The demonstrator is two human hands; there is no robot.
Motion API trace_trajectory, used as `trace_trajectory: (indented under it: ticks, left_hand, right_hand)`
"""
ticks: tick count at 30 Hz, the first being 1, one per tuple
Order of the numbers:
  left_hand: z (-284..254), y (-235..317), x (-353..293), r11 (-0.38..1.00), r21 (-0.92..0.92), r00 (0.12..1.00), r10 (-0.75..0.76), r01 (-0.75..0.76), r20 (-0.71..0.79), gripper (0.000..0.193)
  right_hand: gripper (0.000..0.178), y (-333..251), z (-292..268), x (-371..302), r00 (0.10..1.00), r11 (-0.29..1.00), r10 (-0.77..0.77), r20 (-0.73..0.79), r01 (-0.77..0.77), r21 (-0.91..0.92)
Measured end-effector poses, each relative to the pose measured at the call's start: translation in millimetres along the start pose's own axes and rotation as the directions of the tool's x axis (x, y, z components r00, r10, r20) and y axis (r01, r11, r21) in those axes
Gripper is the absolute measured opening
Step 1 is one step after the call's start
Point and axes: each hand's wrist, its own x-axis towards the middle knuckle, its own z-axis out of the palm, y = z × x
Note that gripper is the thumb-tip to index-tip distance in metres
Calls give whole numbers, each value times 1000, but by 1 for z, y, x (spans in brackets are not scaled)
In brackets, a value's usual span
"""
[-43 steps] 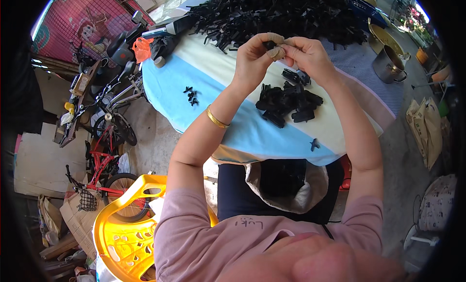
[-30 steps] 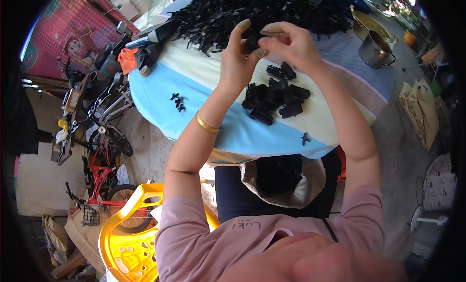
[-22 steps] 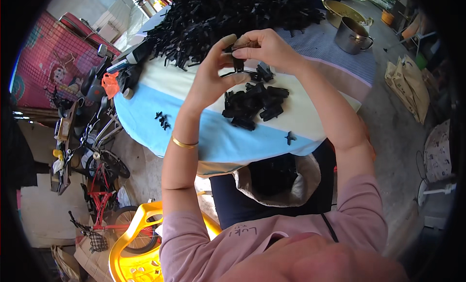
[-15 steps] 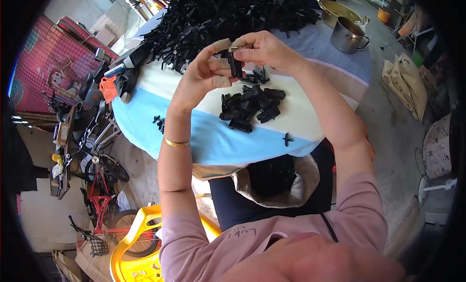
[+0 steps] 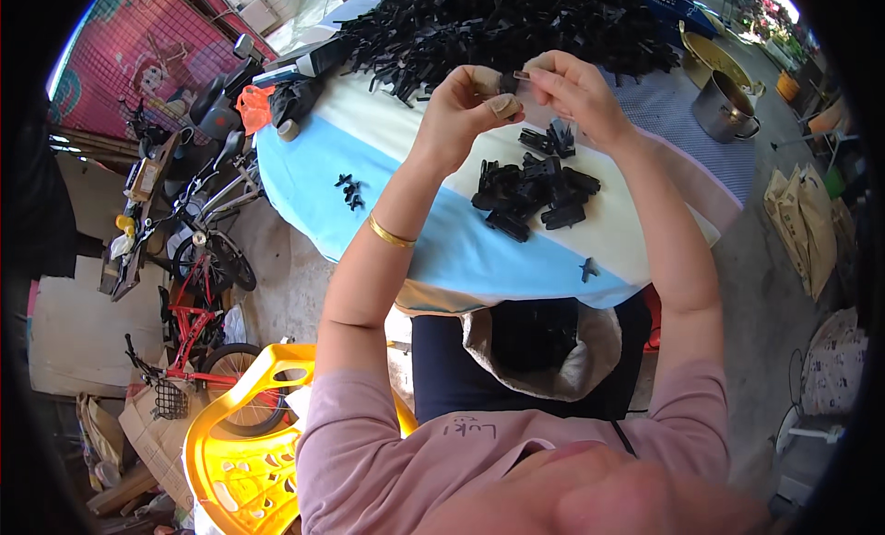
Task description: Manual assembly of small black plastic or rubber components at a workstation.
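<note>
Both my hands are raised over the table, close together in front of the large heap of black plastic parts (image 5: 498, 28). My left hand (image 5: 461, 116), with tan tape on its fingertips, is closed around a small black plastic part (image 5: 508, 84), mostly hidden by the fingers. Between thumb and forefinger my right hand (image 5: 581, 97) pinches a small, thin clear strip (image 5: 523, 75), its end pointing toward the left hand. Nearer to me lies a small pile of black plastic clips (image 5: 530, 189), with a few more black pieces (image 5: 551, 139) just behind it.
Small black bits (image 5: 350, 191) lie on the left of the cloth-covered table (image 5: 309, 180); another black piece (image 5: 588, 270) sits near its front edge. A metal pot (image 5: 724, 106) and brass-coloured basin (image 5: 705, 56) stand far right. On my lap is an open pale sack (image 5: 599, 351). A yellow chair (image 5: 230, 452) stands left.
My view has shifted, so the table appears further right. The hands have drawn slightly apart, the left has turned over the black part, and a clear strip now shows in the right fingers.
</note>
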Motion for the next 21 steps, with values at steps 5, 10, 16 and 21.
trace_trajectory:
  ticks: [5,10,16,21]
  left_hand:
    - [-1,0,1,994,47,995,101,-100,-16,37]
    - [4,2,0,995,50,993,91,-87,-76,33]
    - [1,-2,-1,946,303,987,143,-116,-70,30]
    - [4,-1,-1,978,162,984,146,-129,-102,29]
  right_hand:
    - [12,-3,6,-2,998,987,-37,54,45,-153]
    - [12,-3,4,-2,999,993,-40,-13,38,-115]
    - [10,4,9,-1,995,979,-102,16,103,-176]
    - [10,0,7,-1,998,999,33,-47,-34,-21]
